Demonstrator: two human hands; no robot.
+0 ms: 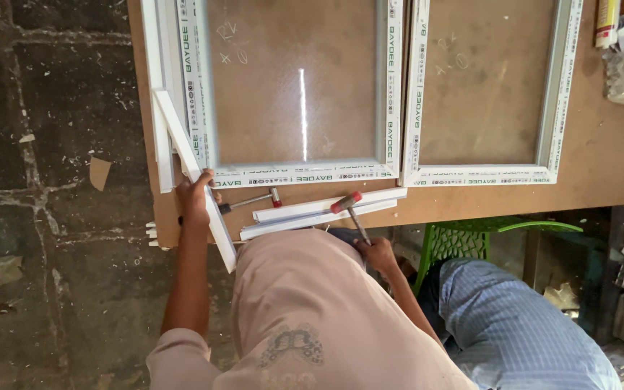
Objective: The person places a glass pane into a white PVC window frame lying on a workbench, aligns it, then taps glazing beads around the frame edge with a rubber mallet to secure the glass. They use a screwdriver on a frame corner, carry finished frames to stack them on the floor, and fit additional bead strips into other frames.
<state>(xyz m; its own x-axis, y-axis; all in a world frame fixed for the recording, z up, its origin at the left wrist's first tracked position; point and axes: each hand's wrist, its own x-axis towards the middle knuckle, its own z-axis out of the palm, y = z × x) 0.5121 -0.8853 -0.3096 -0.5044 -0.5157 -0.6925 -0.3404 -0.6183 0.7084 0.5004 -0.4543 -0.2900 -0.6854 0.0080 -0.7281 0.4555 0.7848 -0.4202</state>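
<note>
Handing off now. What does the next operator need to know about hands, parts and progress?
Left hand: gripping a white profile strip, tilted across the glazed window frame at its corner.
Right hand: holding a red-headed hammer over the loose strips at the workbench edge.
A second hammer lies by the left hand; a second frame lies alongside.
Done: glass sits in the first frame.
Left: the held strip is not seated; the loose strips lie unfitted.
</note>
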